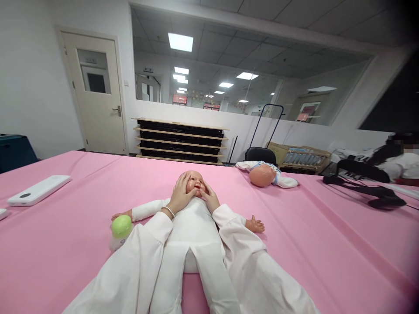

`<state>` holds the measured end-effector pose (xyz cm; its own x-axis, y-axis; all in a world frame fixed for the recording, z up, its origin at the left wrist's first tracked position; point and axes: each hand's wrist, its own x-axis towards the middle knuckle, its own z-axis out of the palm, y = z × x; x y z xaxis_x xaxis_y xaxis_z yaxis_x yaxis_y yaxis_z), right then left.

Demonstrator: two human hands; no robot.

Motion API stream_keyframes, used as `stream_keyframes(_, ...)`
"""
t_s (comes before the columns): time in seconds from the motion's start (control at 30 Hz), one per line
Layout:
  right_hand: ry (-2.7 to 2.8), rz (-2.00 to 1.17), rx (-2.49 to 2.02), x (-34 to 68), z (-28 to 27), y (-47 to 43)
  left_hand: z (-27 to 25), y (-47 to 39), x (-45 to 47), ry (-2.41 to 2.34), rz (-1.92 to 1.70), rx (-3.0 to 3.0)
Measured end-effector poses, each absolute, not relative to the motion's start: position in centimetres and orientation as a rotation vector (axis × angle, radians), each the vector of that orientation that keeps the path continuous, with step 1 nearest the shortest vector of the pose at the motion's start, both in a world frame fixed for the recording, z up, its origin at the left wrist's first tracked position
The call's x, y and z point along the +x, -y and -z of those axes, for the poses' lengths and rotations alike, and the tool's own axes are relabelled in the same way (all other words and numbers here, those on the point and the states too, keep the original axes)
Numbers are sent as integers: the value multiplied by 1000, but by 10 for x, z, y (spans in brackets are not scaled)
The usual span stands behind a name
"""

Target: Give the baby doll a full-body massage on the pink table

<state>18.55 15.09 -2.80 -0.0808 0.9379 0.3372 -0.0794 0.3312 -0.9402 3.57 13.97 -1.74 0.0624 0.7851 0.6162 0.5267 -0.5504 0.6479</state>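
Note:
A baby doll [196,226] with a white cloth body lies on its back on the pink-covered table, its head away from me and its arms spread out. My left hand [180,195], with a beaded bracelet at the wrist, cups one side of the doll's head [193,176], fingers over the forehead and cheek. On the other side my right hand [210,197] holds the cheek and jaw. Both thumbs lie close to the doll's mouth. Beside the doll's arm at left stands a clear bottle with a green cap [121,226], partly hidden by my left sleeve.
A second doll [262,175] in white clothing lies at the table's far edge. A white box-like device [39,190] is at left, a black strap-like object [363,187] at right. Beyond stand a black chair [261,154], a wooden crib [303,158] and stacked boards [181,138]. Another person [404,163] is at far right.

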Motion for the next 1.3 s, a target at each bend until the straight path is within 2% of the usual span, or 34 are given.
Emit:
stream_keyframes(1.1,1260,-1153,-877,185,24,-148,18,-142,34,-1292,-1489,2050)
stream_keyframes(1.3,1340,-1033,-877,185,26,-148,17,-141,34,-1276,-1481,2067)
